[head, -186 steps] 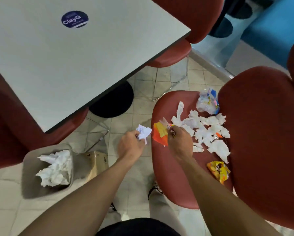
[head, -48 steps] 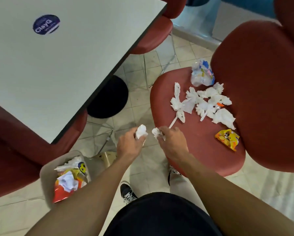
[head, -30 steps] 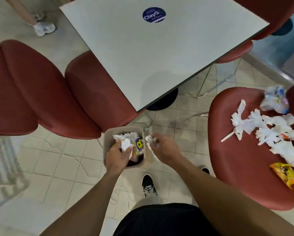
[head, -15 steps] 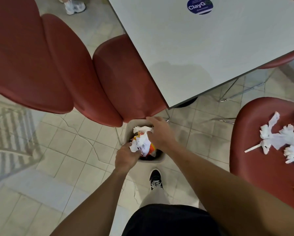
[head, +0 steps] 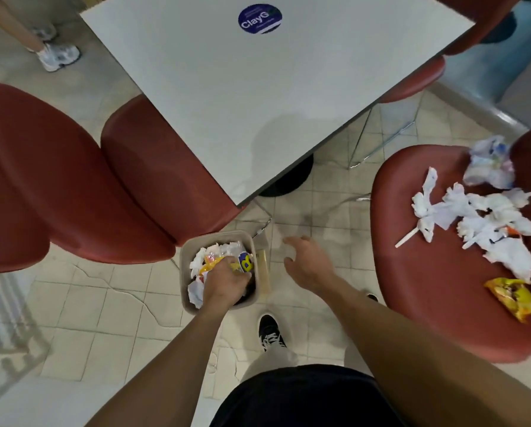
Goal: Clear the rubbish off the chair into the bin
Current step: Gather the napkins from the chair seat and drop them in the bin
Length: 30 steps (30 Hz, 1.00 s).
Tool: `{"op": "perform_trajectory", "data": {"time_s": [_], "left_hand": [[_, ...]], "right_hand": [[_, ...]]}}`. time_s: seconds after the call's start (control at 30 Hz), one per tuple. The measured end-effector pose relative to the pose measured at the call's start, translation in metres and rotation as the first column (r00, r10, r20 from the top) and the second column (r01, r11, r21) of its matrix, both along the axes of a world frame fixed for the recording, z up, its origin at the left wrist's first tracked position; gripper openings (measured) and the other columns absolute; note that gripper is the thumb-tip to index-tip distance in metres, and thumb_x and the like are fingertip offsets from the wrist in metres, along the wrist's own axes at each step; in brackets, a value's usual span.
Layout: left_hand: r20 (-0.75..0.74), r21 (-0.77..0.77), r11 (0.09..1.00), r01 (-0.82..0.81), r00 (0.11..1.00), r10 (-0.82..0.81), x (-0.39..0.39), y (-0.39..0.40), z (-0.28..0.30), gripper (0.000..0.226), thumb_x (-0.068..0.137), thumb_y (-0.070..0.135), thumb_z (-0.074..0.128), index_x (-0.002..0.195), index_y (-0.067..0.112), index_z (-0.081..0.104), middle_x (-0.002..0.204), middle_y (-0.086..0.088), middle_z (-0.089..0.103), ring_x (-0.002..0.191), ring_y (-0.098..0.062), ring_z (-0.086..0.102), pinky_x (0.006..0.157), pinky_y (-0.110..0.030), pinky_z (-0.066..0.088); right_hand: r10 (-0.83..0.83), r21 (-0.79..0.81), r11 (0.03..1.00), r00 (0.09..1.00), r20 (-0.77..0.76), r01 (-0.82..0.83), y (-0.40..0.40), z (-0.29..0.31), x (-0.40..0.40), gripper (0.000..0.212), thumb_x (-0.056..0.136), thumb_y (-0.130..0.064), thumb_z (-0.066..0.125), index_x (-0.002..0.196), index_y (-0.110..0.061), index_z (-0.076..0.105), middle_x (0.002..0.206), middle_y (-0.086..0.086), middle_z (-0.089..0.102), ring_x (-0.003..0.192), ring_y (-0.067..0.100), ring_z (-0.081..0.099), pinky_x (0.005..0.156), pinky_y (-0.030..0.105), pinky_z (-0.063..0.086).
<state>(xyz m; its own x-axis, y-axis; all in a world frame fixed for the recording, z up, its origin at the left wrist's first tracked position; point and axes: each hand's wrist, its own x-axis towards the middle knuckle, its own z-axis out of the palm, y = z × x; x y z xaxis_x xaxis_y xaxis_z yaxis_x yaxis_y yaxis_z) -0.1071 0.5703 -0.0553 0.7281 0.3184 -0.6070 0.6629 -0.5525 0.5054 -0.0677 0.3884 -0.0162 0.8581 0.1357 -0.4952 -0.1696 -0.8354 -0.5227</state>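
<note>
The left hand (head: 225,280) is reaching down into the beige bin (head: 186,266), fingers hidden, so its grip is unclear; it should be letting go low. The right hand (head: 309,265) is hanging spread and empty, while crumpled tissues (head: 479,223) are lying on the red chair (head: 427,303).

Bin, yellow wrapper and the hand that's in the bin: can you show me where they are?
bin (head: 186,257), head view, on its bare left rim.
yellow wrapper (head: 512,295), head view, on the middle of the crumpled packet.
left hand (head: 225,280), head view, on the back of the hand.
</note>
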Motion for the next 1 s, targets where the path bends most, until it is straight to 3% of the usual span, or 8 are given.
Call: {"op": "perform_trajectory", "data": {"time_s": [0.1, 0.3, 0.4, 0.57, 0.73, 1.0], "left_hand": [[0.035, 0.024, 0.995, 0.102, 0.994, -0.103, 0.014, -0.036, 0.005, 0.03, 0.081, 0.02, 0.065, 0.11, 0.02, 0.062, 0.091, -0.002, 0.067, 0.09, -0.022, 0.062, 0.072, -0.023, 0.038], [0.035, 0.043, 0.942, 0.332, 0.942, -0.334, 0.046, -0.128, 0.005, 0.043, 0.083, 0.021, 0.066, 0.125, 0.019, 0.059, 0.124, -0.003, 0.062, 0.114, -0.023, 0.057, 0.096, -0.029, 0.044], [0.035, 0.032, 0.908, 0.418, 0.907, -0.419, 0.061, -0.182, 0.0, 0.047, 0.083, 0.022, 0.068, 0.128, 0.021, 0.056, 0.127, -0.005, 0.06, 0.108, -0.023, 0.059, 0.09, -0.029, 0.047], [0.017, 0.012, 0.825, 0.565, 0.825, -0.565, 0.084, -0.284, -0.006, 0.052, 0.083, 0.029, 0.067, 0.132, 0.023, 0.052, 0.126, -0.003, 0.059, 0.113, -0.023, 0.056, 0.091, -0.029, 0.046], [0.025, -0.048, 0.731, 0.681, 0.732, -0.68, 0.108, -0.382, -0.02, 0.049, 0.081, 0.025, 0.07, 0.128, 0.022, 0.056, 0.12, -0.005, 0.06, 0.11, -0.018, 0.057, 0.093, -0.028, 0.046], [0.038, -0.046, 0.575, 0.817, 0.576, -0.816, 0.148, -0.521, -0.067, 0.044, 0.08, 0.029, 0.07, 0.123, 0.03, 0.059, 0.119, 0.002, 0.06, 0.102, -0.016, 0.06, 0.095, -0.035, 0.049]], "right_hand": [[-0.053, -0.014, 0.998, 0.998, -0.018, 0.053, -0.041, -0.006, -0.001, 0.048, 0.092, -0.02, 0.054, 0.139, -0.023, 0.044, 0.135, 0.008, 0.047, 0.115, 0.025, 0.054, 0.097, 0.036, 0.046], [-0.233, -0.019, 0.973, 0.97, -0.076, 0.232, -0.144, -0.019, -0.007, 0.047, 0.089, -0.019, 0.053, 0.136, -0.021, 0.048, 0.127, 0.008, 0.049, 0.114, 0.028, 0.054, 0.097, 0.037, 0.047], [-0.337, -0.03, 0.942, 0.936, -0.098, 0.336, -0.203, -0.026, -0.014, 0.048, 0.086, -0.017, 0.053, 0.133, -0.022, 0.05, 0.126, 0.009, 0.048, 0.114, 0.029, 0.053, 0.099, 0.035, 0.045], [-0.498, -0.064, 0.867, 0.864, -0.071, 0.495, -0.301, -0.042, -0.024, 0.029, 0.084, -0.019, 0.051, 0.112, -0.018, 0.06, 0.109, 0.008, 0.057, 0.103, 0.028, 0.056, 0.082, 0.033, 0.048], [-0.615, -0.096, 0.788, 0.783, -0.088, 0.608, -0.39, -0.061, -0.026, 0.047, 0.088, -0.018, 0.054, 0.135, -0.02, 0.049, 0.128, 0.011, 0.048, 0.117, 0.03, 0.052, 0.097, 0.037, 0.046], [-0.746, -0.109, 0.665, 0.663, -0.059, 0.738, -0.505, -0.11, -0.007, 0.051, 0.087, -0.016, 0.055, 0.137, -0.017, 0.048, 0.136, 0.011, 0.044, 0.126, 0.027, 0.044, 0.105, 0.035, 0.039]]}}
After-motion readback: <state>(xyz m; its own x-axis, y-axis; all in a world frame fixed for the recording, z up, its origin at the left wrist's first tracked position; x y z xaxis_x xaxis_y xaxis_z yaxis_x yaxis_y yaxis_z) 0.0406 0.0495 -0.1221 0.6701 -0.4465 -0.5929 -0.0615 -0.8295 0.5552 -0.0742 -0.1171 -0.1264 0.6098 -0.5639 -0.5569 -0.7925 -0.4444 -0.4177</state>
